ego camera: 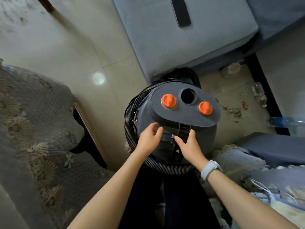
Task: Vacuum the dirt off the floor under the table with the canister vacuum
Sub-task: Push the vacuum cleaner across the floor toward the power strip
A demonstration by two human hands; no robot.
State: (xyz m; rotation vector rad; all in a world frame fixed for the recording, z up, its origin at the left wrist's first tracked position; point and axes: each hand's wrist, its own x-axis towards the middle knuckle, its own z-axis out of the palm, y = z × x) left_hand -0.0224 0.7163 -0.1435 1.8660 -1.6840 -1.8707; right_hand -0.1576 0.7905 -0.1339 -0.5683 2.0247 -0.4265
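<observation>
Canister vacuum [179, 113] stands on floor [92, 52], close in front of person, beside blue sofa [181, 47]. Black hose [130, 129] wraps around its body. Two orange knobs [168, 101] on top, round hole between them. Left hand [149, 139] hovers over near side of vacuum, fingers [156, 128] loosely bent, holding nothing. Right hand [189, 146] rests on dark middle part, fingers spread, gripping nothing. Dirt [234, 111] lies on floor right of vacuum. Phone [180, 12] lies on sofa.

Grey canister vacuum [178, 113] upright on floor (two orange knobs), black hose [130, 129] coiled round
</observation>
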